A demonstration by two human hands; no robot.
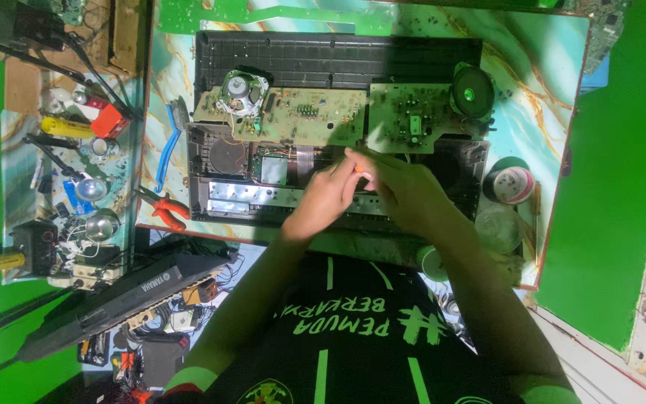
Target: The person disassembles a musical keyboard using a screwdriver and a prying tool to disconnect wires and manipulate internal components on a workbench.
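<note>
Overhead view of a table (pixel 555 67) with a marbled teal top, filling the upper half of the frame. An opened black electronic keyboard casing (pixel 338 56) lies across it, with two green circuit boards (pixel 300 116) folded back over its upper part and a round speaker (pixel 242 91) at upper centre-left; a second speaker (pixel 472 93) sits at upper right. Both forearms rise from the bottom of the frame and converge at the centre. The left hand (pixel 328 196) is angled up and to the right, its fingers curled in a closed grip round a small orange-and-white tool (pixel 363 172), blurred, whose kind cannot be told. The right hand (pixel 405 191) is angled up and to the left, touching the left hand; whether its grip is open or closed cannot be told. The tool lies over the casing's interior, just below the boards. Orange-handled pliers (pixel 164 209) lie at the left table edge, a tape roll (pixel 514 185) at right.
</note>
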